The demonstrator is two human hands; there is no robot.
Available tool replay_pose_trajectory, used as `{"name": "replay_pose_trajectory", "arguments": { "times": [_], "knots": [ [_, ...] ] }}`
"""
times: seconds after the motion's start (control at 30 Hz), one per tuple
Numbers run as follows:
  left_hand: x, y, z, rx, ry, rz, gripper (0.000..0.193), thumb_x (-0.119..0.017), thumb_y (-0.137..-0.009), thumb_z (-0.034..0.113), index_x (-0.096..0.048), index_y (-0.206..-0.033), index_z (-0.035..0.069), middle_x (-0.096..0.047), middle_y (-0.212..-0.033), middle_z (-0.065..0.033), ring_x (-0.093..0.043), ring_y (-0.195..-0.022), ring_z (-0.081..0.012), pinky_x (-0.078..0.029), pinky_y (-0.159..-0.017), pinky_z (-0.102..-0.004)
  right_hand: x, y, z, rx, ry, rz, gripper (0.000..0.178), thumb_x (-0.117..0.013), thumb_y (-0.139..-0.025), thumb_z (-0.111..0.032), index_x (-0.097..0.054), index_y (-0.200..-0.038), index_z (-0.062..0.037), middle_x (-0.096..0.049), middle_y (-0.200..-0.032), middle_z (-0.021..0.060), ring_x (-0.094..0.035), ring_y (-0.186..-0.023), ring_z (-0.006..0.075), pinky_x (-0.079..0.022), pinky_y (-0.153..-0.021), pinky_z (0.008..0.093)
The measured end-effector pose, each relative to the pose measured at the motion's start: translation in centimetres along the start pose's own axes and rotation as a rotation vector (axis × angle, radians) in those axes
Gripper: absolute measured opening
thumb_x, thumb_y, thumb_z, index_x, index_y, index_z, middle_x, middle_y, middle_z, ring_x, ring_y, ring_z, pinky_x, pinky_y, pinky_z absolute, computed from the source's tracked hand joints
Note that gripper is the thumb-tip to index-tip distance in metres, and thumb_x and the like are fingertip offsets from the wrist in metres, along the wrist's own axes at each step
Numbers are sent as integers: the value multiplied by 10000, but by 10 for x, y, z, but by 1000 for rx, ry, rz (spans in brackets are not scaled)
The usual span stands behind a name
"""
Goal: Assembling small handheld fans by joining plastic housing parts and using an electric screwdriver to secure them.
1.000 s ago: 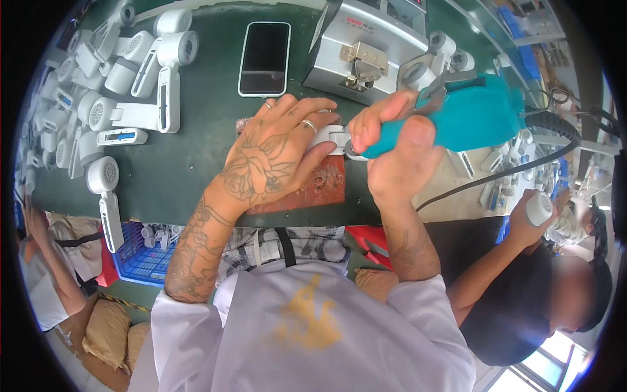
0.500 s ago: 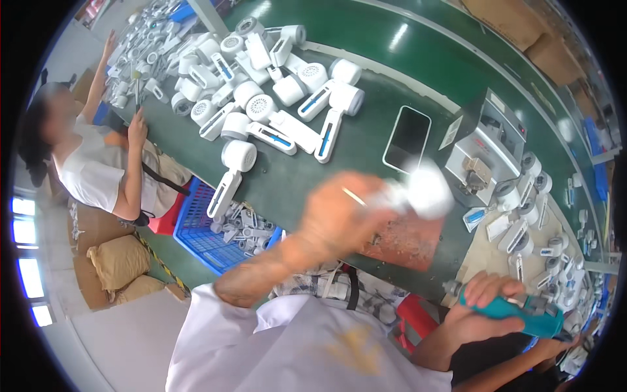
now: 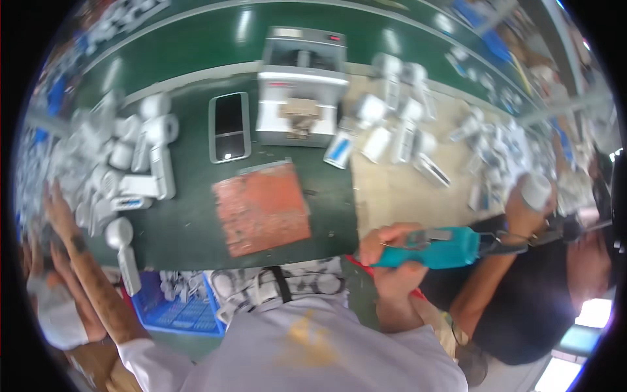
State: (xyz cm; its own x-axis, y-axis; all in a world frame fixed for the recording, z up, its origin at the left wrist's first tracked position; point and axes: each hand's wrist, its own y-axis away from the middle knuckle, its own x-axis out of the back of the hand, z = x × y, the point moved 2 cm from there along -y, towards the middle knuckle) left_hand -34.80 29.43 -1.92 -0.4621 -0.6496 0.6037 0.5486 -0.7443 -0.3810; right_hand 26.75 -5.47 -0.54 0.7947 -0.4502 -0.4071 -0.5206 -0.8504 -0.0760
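Note:
My left hand (image 3: 60, 212) is stretched far to the left, at the edge of a pile of white handheld devices (image 3: 140, 186) with round heads and straight handles. Its fingers look extended, and I see nothing held in them, though that side is blurred. My right hand (image 3: 398, 271) is wrapped round a teal electric screwdriver (image 3: 434, 249), held level just off the table's front edge on the right. Nearer me, one white device (image 3: 124, 251) lies apart from the pile. A worn reddish mat (image 3: 262, 209) lies on the green table in front of me.
A grey and white machine (image 3: 300, 98) stands behind the mat, beside a phone (image 3: 230, 127). More white devices (image 3: 403, 140) lie on a beige sheet (image 3: 392, 196) at right. A blue basket (image 3: 176, 320) sits below the table edge. Co-workers flank me; the right one's hand (image 3: 526, 212) holds a device.
My left hand has gone from above the mat to the left-hand pile, and the white device it held is out of it. The view has turned right. My right hand keeps the screwdriver.

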Motion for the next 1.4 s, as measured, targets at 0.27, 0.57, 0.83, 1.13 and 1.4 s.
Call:
{"name": "replay_pose_trajectory", "arguments": {
  "times": [0.27, 0.57, 0.83, 1.13, 1.4],
  "knots": [
    [-80, 382, 360, -947, 490, -893, 307, -724, -913, 189, -654, -1137, -8, -696, -1095, -180, -691, -1010, -349, -565, -862, -398, 14, 7, -19, 102, 165, -64, 764, -669, -846, -700, -515, -1101, 3, -576, -697, 88, -582, -596, 216, -466, -595, 364],
    [-238, 509, 458, -1038, 217, -1016, 491, -662, -907, 393, -596, -1117, -46, -665, -1075, -214, -664, -1001, -378, -549, -883, -483, 27, 33, -27, 22, 130, -38, 754, -705, -846, -674, -537, -1109, 12, -588, -729, 106, -595, -664, 228, -484, -604, 365],
    [-276, 534, 463, -1076, 61, -959, 403, -591, -891, 324, -581, -1154, 20, -634, -1155, -163, -637, -1085, -334, -516, -950, -440, 42, 29, -37, -9, 88, -44, 752, -798, -797, -611, -580, -1115, 34, -612, -745, 128, -602, -684, 237, -486, -629, 370],
    [-136, 461, 418, -1069, 606, -733, 307, -766, -857, 199, -662, -1095, 35, -648, -1063, -141, -632, -1020, -373, -523, -859, -478, 45, 30, -33, 31, 105, 13, 769, -809, -786, -609, -579, -1122, 43, -623, -747, 126, -611, -681, 239, -492, -626, 362],
    [-73, 394, 305, -995, 381, -879, 252, -782, -812, 113, -677, -1021, 21, -618, -996, -120, -592, -934, -336, -516, -798, -431, 16, -8, -14, 74, 186, -79, 842, -621, -870, -747, -529, -1154, 41, -556, -692, 76, -560, -601, 210, -457, -563, 338]
  ]
}}
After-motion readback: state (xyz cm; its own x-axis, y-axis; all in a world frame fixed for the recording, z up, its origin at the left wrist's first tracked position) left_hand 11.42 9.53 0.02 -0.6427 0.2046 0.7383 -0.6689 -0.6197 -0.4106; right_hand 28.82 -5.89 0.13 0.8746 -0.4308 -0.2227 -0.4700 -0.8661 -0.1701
